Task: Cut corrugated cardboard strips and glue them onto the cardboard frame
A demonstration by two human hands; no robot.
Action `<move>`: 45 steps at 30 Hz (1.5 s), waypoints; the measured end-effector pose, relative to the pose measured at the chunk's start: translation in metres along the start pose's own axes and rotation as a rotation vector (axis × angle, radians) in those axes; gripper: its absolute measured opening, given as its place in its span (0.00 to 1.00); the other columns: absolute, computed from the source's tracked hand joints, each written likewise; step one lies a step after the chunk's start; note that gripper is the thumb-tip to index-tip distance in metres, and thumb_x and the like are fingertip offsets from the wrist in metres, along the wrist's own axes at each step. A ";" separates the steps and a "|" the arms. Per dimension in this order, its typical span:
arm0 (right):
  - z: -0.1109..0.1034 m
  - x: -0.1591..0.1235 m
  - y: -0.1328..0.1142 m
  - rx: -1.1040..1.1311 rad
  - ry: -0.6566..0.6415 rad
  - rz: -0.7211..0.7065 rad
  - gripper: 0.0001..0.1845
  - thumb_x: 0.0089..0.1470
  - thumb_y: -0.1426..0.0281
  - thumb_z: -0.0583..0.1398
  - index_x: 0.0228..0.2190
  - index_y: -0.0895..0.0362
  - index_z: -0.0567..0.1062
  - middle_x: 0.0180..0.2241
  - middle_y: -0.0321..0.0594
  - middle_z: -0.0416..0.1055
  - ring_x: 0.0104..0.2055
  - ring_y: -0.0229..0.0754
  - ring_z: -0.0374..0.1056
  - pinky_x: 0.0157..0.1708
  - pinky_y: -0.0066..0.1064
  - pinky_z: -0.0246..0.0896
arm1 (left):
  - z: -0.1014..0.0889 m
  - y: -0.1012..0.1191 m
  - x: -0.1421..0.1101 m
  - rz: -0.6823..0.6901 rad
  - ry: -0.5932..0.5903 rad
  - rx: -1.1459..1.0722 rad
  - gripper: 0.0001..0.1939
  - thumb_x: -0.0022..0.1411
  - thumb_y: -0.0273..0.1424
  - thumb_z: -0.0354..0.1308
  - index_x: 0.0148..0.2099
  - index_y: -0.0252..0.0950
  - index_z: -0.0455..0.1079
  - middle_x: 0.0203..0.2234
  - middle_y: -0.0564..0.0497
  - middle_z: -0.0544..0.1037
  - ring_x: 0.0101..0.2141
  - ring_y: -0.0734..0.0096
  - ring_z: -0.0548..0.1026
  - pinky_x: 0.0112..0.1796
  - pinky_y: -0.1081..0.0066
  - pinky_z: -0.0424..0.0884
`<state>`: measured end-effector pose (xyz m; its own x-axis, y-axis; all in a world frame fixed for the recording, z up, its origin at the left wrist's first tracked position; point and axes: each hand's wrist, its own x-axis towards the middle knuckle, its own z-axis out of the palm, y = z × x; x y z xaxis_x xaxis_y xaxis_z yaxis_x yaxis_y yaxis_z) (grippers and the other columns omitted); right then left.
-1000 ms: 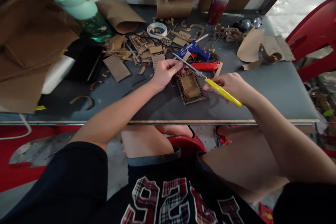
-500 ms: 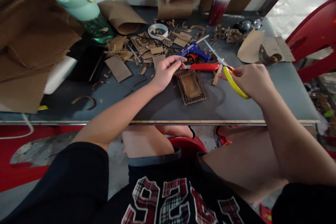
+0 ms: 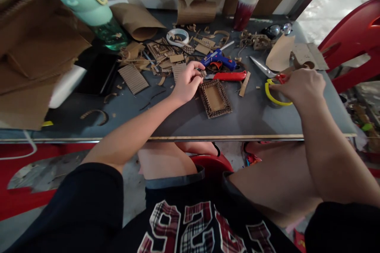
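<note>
My right hand (image 3: pixel 303 87) is closed on a pair of scissors (image 3: pixel 277 95) with yellow and red handles, low over the right of the table, blades pointing up and left. Between the fingertips of my left hand (image 3: pixel 189 81) is a small cardboard piece (image 3: pixel 203 73), partly hidden. Just right of that hand lies a small rectangular cardboard frame (image 3: pixel 216 99) with corrugated walls. Behind the frame rest a red utility knife (image 3: pixel 230 76) and a blue glue gun (image 3: pixel 219 60). A narrow cardboard strip (image 3: pixel 244 84) lies right of the frame.
Cardboard scraps (image 3: pixel 166 53) and a white tape roll (image 3: pixel 177 37) cover the back middle. A green bottle (image 3: pixel 92 12) and a phone (image 3: pixel 96 73) stand and lie at left, beside a large cardboard box (image 3: pixel 32 59). A drink cup (image 3: pixel 251 0) and sunglasses (image 3: pixel 276 30) are back right.
My right hand has moved the scissors right, away from the glue gun and strip. My left hand stays near the frame, its fingers slightly shifted around the small piece.
</note>
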<state>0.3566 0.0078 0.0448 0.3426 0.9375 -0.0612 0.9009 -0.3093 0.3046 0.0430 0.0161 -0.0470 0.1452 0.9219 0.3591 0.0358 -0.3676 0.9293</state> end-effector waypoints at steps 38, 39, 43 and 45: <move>0.003 0.002 0.019 0.983 -0.115 -0.063 0.28 0.52 0.43 0.60 0.33 0.56 0.73 0.23 0.35 0.59 0.23 0.36 0.52 0.25 0.34 0.45 | 0.004 -0.005 0.012 -0.215 0.182 -0.431 0.19 0.49 0.37 0.76 0.34 0.36 0.70 0.34 0.51 0.84 0.32 0.77 0.81 0.29 0.80 0.69; 0.004 0.000 0.016 1.158 -0.230 -0.135 0.32 0.49 0.38 0.60 0.35 0.55 0.72 0.23 0.32 0.56 0.21 0.34 0.49 0.23 0.32 0.43 | 0.005 -0.006 0.012 -0.211 0.187 -0.444 0.21 0.47 0.39 0.77 0.34 0.36 0.70 0.34 0.51 0.84 0.33 0.76 0.81 0.28 0.80 0.68; 0.008 -0.011 -0.003 1.475 -0.543 -0.401 0.43 0.34 0.32 0.66 0.36 0.55 0.70 0.24 0.30 0.59 0.18 0.28 0.47 0.19 0.28 0.36 | 0.010 -0.012 0.012 -0.098 0.276 -0.415 0.27 0.41 0.46 0.78 0.34 0.37 0.71 0.34 0.51 0.84 0.33 0.72 0.82 0.32 0.77 0.72; 0.007 -0.018 -0.013 1.418 -0.539 -0.457 0.42 0.33 0.34 0.68 0.34 0.56 0.69 0.24 0.30 0.59 0.19 0.27 0.48 0.19 0.27 0.37 | 0.011 -0.014 0.014 -0.035 0.345 -0.382 0.27 0.40 0.47 0.78 0.34 0.37 0.72 0.33 0.52 0.83 0.34 0.72 0.82 0.36 0.75 0.74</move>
<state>0.3400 -0.0063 0.0354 -0.2437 0.9205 -0.3053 0.3514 -0.2096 -0.9125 0.0555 0.0327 -0.0564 -0.1870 0.9430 0.2753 -0.3381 -0.3249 0.8832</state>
